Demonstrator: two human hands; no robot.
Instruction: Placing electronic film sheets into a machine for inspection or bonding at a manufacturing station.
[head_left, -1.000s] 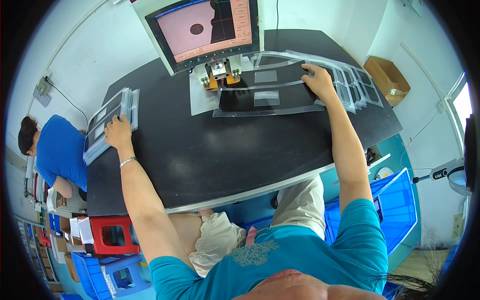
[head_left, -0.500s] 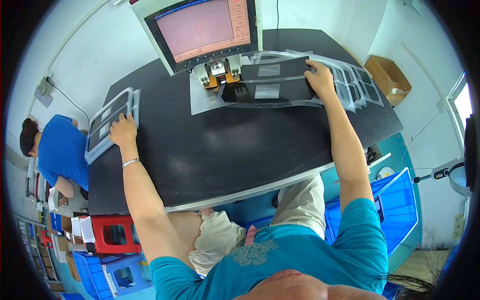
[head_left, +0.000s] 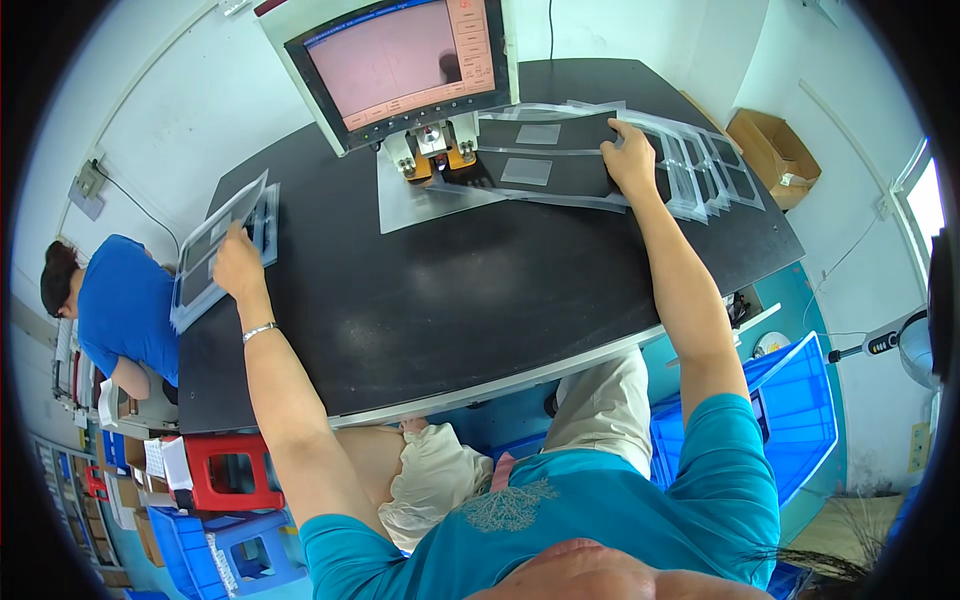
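Note:
My left hand [head_left: 238, 262] is closed on the near edge of a clear-edged dark sheet [head_left: 192, 256] at the top of the left stack, and that sheet tilts up from it. My right hand [head_left: 632, 160] pinches the right end of another dark sheet [head_left: 582, 174] with clear borders and pale rectangular windows. This sheet's left end reaches under the head [head_left: 433, 155] of a bench machine, over a pale plate [head_left: 400, 205]. Beneath and beside my right hand, several similar sheets [head_left: 690, 170] lie fanned out.
Above the head stands the machine's screen [head_left: 385, 60]. The black table [head_left: 430, 310] carries everything. A cardboard box [head_left: 775, 158] is beyond its right end, a blue crate [head_left: 800, 420] at lower right. At left, a person in blue [head_left: 125, 305] bends beside a red stool [head_left: 205, 480].
My left hand has closed and raised the top sheet's edge off its stack. My right hand and its sheet have shifted slightly left. A dark round spot now shows on the screen.

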